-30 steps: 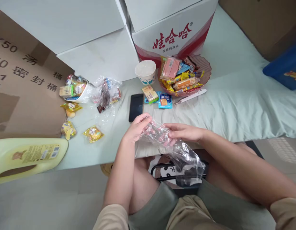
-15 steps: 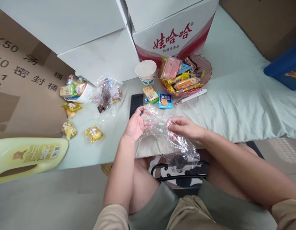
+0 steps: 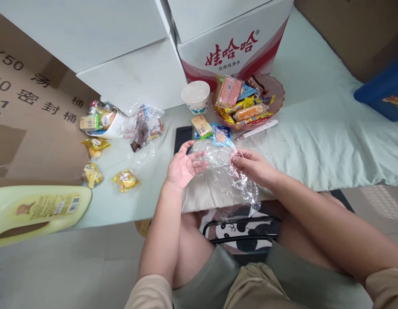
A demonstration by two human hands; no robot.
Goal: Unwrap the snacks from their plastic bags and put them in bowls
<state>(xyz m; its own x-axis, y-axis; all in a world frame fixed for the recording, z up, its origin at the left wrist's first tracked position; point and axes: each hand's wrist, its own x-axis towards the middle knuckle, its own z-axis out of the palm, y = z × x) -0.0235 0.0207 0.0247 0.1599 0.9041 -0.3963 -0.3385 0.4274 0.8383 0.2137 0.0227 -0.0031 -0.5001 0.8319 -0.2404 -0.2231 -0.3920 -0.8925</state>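
A clear plastic bag point(image 3: 223, 161) hangs between my two hands, its loose end drooping past the edge of the cloth. My right hand point(image 3: 252, 166) pinches the bag's upper right side between thumb and fingers. Palm up with fingers spread, my left hand point(image 3: 185, 166) touches the bag's left side without gripping it. Just beyond the bag lie a wrapped biscuit pack point(image 3: 201, 125) and a blue snack packet point(image 3: 221, 135), partly seen through the film. A dark phone point(image 3: 182, 138) lies behind my left hand.
A pink basket point(image 3: 280, 99) of wrapped snacks, a paper cup point(image 3: 195, 98) and a white cutter point(image 3: 257, 130) stand or lie behind. Leftward are a tipped cup point(image 3: 113, 124) of snacks, a bagged bundle point(image 3: 144, 128), gold-wrapped sweets point(image 3: 125, 180) and a yellow jug point(image 3: 79, 195). Boxes point(image 3: 231, 53) back the surface.
My right hand has moved slightly right, drawing the bag wider and over the blue packet. My left hand's fingers have shifted a little left.
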